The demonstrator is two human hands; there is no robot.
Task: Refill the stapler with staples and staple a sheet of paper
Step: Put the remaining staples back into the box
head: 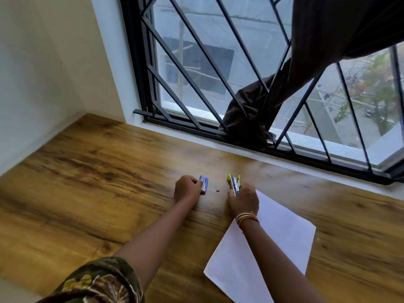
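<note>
Though half hidden under right hand [243, 201] gripping it, yellow stapler [234, 184] (hinged open) on wooden table [109, 193] beside paper [273, 248]; small blue staple box [203, 184] pinched by left hand [187, 189].

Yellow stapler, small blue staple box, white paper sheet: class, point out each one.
Yellow stapler [234, 183], head view, on its opened metal channel.
Small blue staple box [204, 184], head view, on its top face.
White paper sheet [277, 241], head view, on its bare middle.
</note>
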